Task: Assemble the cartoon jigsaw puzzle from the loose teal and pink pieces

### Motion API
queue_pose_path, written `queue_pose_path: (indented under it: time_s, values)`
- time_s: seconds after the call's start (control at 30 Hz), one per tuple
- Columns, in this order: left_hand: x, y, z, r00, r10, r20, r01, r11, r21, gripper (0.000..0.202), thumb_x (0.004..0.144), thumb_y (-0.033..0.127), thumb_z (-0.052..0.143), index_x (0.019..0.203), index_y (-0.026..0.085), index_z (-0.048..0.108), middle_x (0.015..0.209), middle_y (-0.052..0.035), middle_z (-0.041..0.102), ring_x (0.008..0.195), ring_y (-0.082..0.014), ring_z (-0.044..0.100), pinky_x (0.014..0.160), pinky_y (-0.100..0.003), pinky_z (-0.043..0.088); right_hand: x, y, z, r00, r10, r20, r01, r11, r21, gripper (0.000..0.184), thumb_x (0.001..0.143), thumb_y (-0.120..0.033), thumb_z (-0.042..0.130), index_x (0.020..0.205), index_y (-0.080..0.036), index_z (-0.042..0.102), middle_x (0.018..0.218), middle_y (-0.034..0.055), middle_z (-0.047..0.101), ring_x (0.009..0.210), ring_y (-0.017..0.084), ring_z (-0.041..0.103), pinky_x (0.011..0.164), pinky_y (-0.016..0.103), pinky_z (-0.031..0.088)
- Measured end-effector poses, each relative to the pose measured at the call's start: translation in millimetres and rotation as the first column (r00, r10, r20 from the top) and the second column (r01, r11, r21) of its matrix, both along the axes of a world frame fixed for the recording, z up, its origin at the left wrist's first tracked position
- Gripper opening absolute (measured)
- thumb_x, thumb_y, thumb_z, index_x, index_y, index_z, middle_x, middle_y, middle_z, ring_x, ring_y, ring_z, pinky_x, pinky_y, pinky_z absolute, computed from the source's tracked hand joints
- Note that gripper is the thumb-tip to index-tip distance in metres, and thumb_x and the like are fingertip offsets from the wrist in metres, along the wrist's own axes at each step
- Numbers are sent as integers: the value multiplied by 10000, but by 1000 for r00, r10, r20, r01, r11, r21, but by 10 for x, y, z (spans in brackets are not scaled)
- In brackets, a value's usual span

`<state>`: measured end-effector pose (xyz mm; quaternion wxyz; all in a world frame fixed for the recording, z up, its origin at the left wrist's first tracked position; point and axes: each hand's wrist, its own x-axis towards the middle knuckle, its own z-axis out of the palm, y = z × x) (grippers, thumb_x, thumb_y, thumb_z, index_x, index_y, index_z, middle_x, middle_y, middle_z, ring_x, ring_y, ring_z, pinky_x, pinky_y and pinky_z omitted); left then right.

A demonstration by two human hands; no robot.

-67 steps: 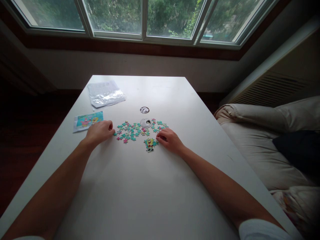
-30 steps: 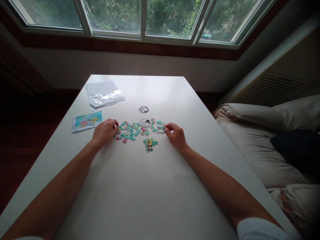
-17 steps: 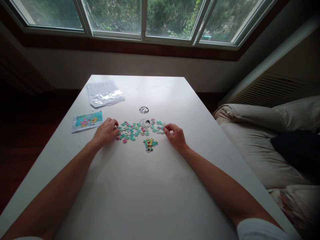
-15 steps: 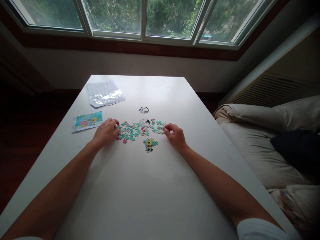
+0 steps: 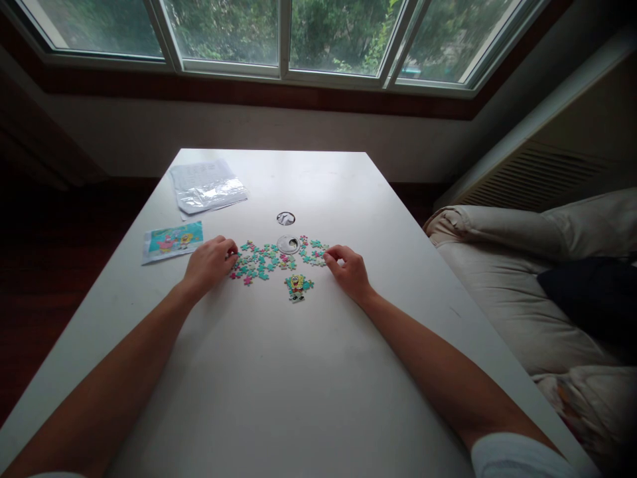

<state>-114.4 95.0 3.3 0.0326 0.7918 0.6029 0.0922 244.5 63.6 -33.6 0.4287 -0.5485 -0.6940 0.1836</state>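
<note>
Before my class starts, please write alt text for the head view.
A left hand and a right hand flank scattered puzzle pieces on a white table; a partly joined cartoon section lies nearer the viewer, and a window stands beyond.

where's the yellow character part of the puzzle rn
In the head view, the yellow character part lies just below the loose pieces, left of the right hand.

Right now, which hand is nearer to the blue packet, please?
Left. The left hand is close beside the right end of the blue packet; the right hand is much farther right, past the puzzle pieces.
</note>
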Motion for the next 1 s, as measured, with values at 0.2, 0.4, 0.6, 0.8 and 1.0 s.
queue_pose_path:
  time_s: [0.2,0.4,0.6,0.8,1.0]
  values:
    - [-15,14,-15,1000,-12,16,12,1000,-3,171,903,326,556,949,224,685,1007,-55,668,909,-224,629,730,-312,442,1,-1,5,1000,2,2,-2,1000,-3,180,923,-340,589,839,-213,684,818,32,681,768,180,596,655,281,456]
    - [-61,68,-57,998,-52,21,51,998,24,217,914,312,529,947,214,720,1009,-81,685,977,-265,600,869,-364,458,-3,-8,6,1000,6,-5,-6,1000,-5,185,926,-343,589,833,-214,684,815,34,678,772,182,594,646,282,454]
    - [-141,96,-17,1000,-15,24,15,1000,13,262,918,312,502,977,241,747,1017,-57,717,947,-253,634,811,-343,457,0,-3,5,1000,16,-10,-16,1000,0,177,927,-338,594,833,-216,681,807,28,673,766,178,587,650,281,453]
    - [-104,37,77,999,3,-48,-3,1000,-8,275,896,332,516,973,251,767,1014,-55,730,922,-257,653,760,-343,442,-7,-6,17,1000,22,-13,-22,1000,-1,189,930,-352,594,829,-215,677,803,25,668,762,173,584,652,279,452]
    - [5,-48,137,989,-3,-145,6,1000,23,251,889,325,531,952,235,756,994,-71,724,927,-281,659,755,-357,435,-14,-14,23,1000,22,-12,-22,1000,-14,202,929,-362,582,830,-214,677,806,33,672,764,178,589,637,277,451]
